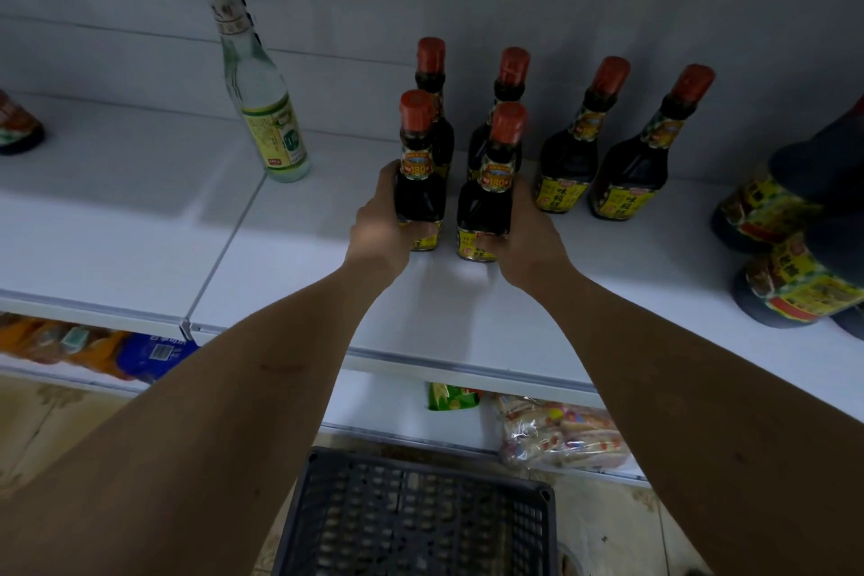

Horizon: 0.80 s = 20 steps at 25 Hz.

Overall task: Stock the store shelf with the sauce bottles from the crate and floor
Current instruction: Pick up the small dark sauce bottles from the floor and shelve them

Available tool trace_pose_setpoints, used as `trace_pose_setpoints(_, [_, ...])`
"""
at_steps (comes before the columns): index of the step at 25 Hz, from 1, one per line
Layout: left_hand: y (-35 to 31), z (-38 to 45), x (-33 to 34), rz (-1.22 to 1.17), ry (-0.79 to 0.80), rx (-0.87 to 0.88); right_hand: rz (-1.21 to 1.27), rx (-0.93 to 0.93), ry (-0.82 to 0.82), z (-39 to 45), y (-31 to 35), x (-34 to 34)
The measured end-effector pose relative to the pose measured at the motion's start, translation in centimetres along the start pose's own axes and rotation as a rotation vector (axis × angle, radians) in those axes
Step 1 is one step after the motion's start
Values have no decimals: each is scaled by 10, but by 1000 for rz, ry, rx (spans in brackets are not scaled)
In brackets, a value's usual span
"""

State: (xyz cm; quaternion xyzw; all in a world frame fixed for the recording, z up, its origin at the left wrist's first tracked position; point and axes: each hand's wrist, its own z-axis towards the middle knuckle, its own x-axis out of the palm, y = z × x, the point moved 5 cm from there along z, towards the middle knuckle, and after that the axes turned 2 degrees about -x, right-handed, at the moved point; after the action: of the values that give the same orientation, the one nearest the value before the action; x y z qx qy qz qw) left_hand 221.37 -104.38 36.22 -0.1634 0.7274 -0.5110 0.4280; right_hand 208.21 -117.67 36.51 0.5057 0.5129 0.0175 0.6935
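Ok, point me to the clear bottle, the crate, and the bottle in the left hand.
Clear bottle (276,126), head view, on its green label.
Crate (421,524), head view, on its grid surface.
Left-hand bottle (417,182), head view, on its dark body under the neck label.

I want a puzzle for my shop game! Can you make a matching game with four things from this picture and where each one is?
Things:
1. clear bottle
2. dark crate
3. bottle in the left hand
4. snack bag

Places:
A. on the lower shelf, to the right
B. on the floor below the shelves
C. standing alone on the shelf, left of the red-capped bottles
D. front row, left of the bottle in the right hand

Pairs: 1-C, 2-B, 3-D, 4-A
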Motion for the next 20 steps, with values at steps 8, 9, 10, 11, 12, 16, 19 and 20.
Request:
trace_pose_setpoints(8, [-5, -12, -2, 60, 18, -149, 67, 36, 39, -8, -5, 0])
trace_pose_setpoints(9, [-9, -21, -5, 134, 32, -200, 67, 77, 75, -19, -3, -4])
trace_pose_setpoints(10, [-16, -34, -9, 223, 44, -245, 51, 125, 115, -33, 0, -10])
trace_pose_setpoints(11, [-25, -45, -13, 316, 54, -281, 25, 154, 152, -46, 5, -19])
trace_pose_setpoints(12, [-35, -57, -18, 414, 82, -313, -11, 171, 187, -58, 9, -30])
trace_pose_setpoints(16, [-87, -129, -19, 683, 237, -385, -116, 190, 277, -125, 32, -78])
trace_pose_setpoints(19, [-118, -194, 0, 773, 313, -375, -131, 188, 346, -176, 37, -102])
trace_pose_setpoints(20, [-125, -212, 6, 787, 339, -375, -124, 197, 382, -189, 35, -108])
